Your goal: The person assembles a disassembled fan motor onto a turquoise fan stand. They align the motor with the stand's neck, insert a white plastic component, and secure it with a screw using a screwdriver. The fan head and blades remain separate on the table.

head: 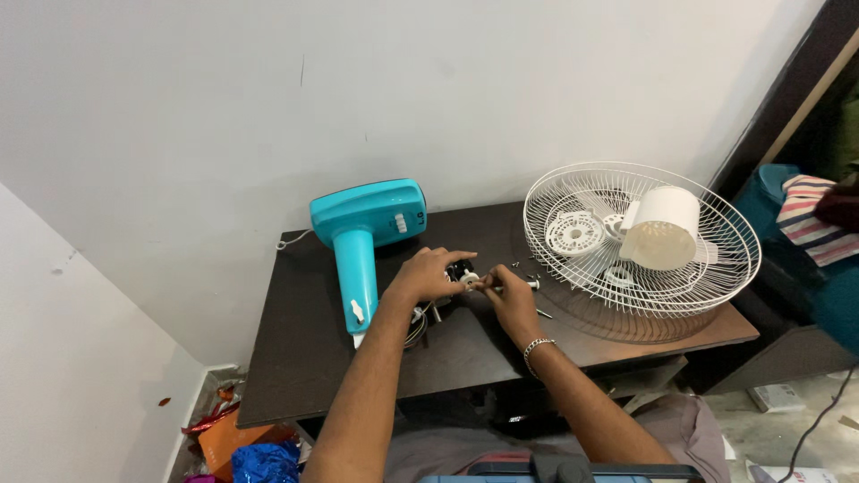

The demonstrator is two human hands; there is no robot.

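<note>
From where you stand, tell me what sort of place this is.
Probably a room in a home, used for fixing a fan: a dark wooden table against a plain wall, a wire fan guard, a turquoise fan base.

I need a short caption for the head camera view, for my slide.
Two hands, left hand and right hand, work on a small fan motor between turquoise base and white grille.
</note>
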